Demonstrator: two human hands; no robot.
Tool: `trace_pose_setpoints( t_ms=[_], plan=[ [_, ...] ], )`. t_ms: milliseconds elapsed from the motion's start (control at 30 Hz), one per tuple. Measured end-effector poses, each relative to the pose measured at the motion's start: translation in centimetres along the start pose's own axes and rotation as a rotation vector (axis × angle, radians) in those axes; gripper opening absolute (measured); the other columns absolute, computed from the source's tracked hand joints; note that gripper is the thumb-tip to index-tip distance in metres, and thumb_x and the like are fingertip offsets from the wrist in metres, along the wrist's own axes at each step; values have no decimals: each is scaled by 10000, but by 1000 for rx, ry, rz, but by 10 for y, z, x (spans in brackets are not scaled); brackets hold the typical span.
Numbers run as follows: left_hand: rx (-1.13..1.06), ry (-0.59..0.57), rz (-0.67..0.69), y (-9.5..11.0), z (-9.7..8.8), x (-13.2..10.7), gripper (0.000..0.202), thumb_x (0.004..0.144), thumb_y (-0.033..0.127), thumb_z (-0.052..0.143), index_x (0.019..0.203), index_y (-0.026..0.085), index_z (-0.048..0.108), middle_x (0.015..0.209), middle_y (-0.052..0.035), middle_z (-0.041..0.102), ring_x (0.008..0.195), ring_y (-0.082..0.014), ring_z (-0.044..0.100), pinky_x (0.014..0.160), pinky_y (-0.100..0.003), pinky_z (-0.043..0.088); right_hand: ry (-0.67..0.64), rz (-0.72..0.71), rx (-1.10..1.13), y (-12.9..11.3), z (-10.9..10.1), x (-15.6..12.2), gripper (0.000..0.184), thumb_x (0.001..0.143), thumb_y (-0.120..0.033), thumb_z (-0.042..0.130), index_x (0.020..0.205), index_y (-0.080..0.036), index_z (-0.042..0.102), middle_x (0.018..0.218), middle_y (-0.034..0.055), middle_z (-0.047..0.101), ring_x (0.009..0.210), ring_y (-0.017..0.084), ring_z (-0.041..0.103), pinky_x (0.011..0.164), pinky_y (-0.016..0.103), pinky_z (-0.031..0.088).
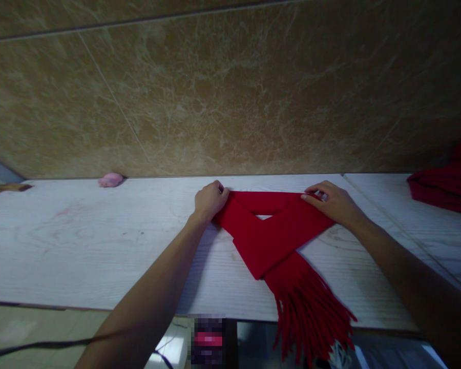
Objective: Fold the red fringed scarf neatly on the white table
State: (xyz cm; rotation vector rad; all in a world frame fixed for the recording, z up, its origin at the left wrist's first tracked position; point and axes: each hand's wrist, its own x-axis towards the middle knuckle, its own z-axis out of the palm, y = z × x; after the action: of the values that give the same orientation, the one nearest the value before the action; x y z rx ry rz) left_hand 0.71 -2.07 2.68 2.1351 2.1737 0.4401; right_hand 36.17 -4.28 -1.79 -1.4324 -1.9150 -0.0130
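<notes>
A red fringed scarf (276, 230) lies folded into a triangle on the pale wooden table (80, 241), its two ends crossing and its tassels hanging over the near edge. My left hand (210, 200) is closed on the scarf's left corner by the wall. My right hand (330, 202) rests on the right corner, fingers curled and pinching the fold there.
A brown marbled wall rises right behind the table. A small pink lump (110, 179) sits at the back left. More red fabric (445, 184) is piled at the far right. A dark cable (42, 346) runs below the table's near edge.
</notes>
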Motion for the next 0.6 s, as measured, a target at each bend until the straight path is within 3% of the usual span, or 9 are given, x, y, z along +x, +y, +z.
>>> trace_pose_setpoints(
  t_ms=[600],
  plan=[
    [-15,5,8,-1,2,1,355,979,470,458,1050,232,712,1101,-98,775,1036,-275,720,853,-337,543,-35,33,-3,2,0,0,357,866,-572,618,879,-239,745,931,88,715,870,274,666,800,417,541]
  ],
)
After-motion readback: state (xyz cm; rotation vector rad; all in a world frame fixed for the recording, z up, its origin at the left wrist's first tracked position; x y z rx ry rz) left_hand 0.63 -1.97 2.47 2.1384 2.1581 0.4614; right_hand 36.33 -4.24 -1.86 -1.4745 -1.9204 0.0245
